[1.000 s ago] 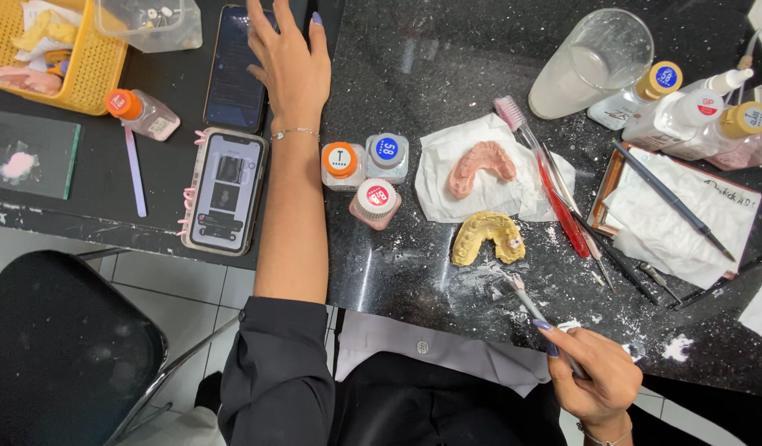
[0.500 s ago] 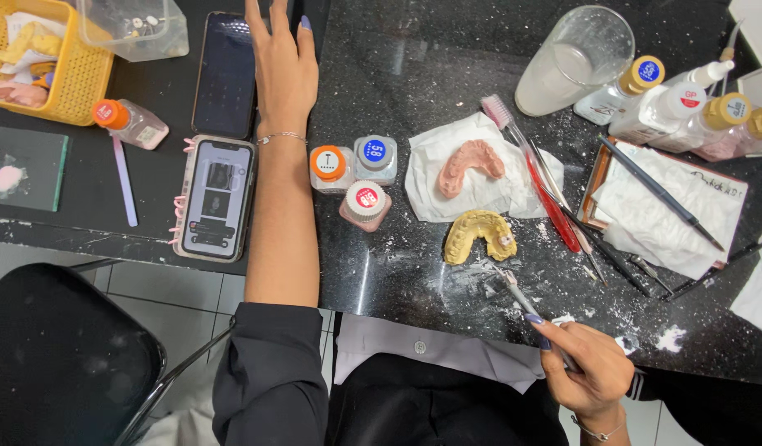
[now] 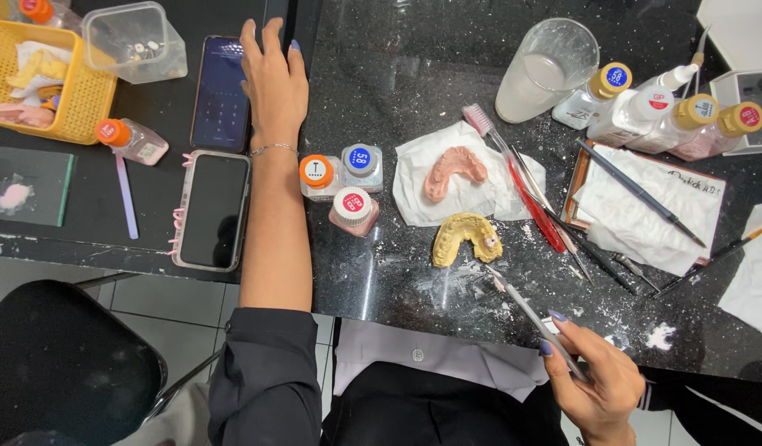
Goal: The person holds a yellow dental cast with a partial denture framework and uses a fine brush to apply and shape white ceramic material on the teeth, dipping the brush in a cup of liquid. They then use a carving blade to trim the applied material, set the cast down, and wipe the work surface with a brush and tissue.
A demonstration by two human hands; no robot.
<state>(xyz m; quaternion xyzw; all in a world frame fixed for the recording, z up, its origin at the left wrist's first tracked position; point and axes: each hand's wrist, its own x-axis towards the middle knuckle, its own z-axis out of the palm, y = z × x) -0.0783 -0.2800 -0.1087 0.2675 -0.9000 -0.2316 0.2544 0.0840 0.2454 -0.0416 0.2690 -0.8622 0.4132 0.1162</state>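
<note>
Head view, left hand (image 3: 273,78): flat, released, resting at the dark phone (image 3: 220,92) as before.
Right hand (image 3: 596,380): grasping thin instrument (image 3: 526,310), unchanged (tip near yellow dental cast (image 3: 464,238)).

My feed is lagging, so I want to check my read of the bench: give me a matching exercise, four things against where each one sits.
Things:
1. yellow dental cast
2. pink dental cast
3. metal instrument
4. yellow basket

Places:
A. held in the right hand
B. far left of the bench
C. on the white tissue
D. bare on the black countertop, dusted with powder

Pairs: 1-D, 2-C, 3-A, 4-B
</note>
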